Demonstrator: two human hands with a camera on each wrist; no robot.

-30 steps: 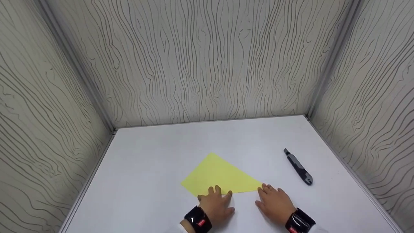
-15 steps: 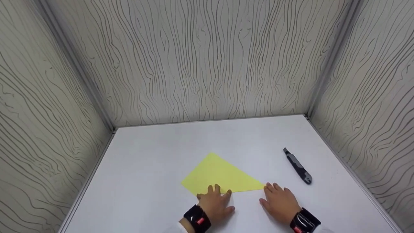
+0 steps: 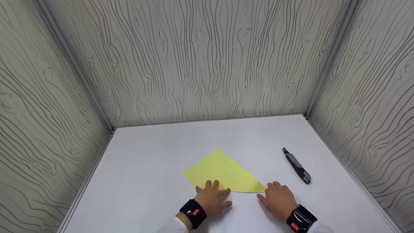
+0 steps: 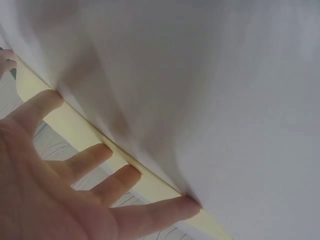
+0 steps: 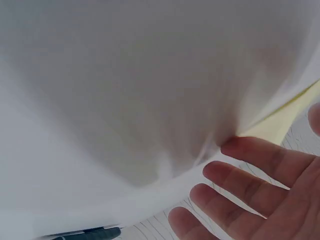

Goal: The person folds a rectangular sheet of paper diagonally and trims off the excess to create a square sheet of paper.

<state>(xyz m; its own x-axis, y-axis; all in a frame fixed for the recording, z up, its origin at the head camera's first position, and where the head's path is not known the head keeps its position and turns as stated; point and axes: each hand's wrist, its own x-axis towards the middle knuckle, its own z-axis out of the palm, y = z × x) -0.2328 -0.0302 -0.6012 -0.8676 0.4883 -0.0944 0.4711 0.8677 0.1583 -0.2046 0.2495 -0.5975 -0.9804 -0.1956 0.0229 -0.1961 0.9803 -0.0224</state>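
While the spread left hand (image 3: 211,201) and spread right hand (image 3: 280,201) touch yellow paper (image 3: 221,170), it could wrinkle. Uneven dragging would suffice.

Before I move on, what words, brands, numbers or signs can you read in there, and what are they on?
No text can be read for certain.
Red label on the left wristband: pale marks, too small to read.
Red tag on the right wristband: same, too small to read.
Yellow paper: no writing visible.
Box cutter: no readable marking.
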